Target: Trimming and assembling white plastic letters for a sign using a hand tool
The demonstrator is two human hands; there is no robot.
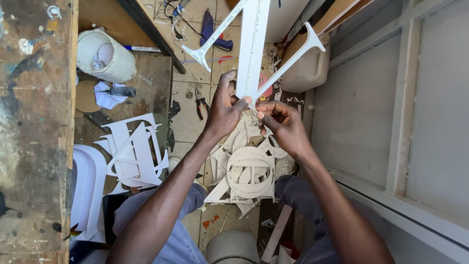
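Big white cut-out letter (254, 46) is held up over the floor, above a pile of white letters (246, 173). Left hand (225, 105) & right hand (282, 124) are pinched shut on its lower end. Prob. light, stiff, thin arms snap-prone; best gripped at the wide central bar.

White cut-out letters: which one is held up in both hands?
The tall branching letter, pinched at its base by left hand and right hand; others lie on the floor.

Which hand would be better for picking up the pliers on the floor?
Probably the left hand. The dark-handled pliers lie on the tiled floor just beside it, on its side. The right hand is farther away, pinching at the base of the big white cut-out letter both hands hold.
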